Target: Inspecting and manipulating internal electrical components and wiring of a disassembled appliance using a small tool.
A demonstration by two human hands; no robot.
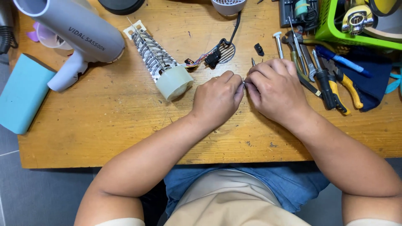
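Left hand (217, 98) and right hand (274, 86) pinch a tiny metal part (244, 82) right of the heater coil (157, 58); light, slippery, grip by fingertips.

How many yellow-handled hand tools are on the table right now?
2: yellow-handled pliers beside the dark cloth, and a black-and-yellow screwdriver just left of them, near the right hand. Others may be hidden.

Dark printed lettering seen along barrel of grey hair dryer (79, 35), top left of wooden table (104, 125); one line, running slantwise with barrel. No package, sign or screen seen. Any labels on items in green basket (335, 33), top right, too small to be told.
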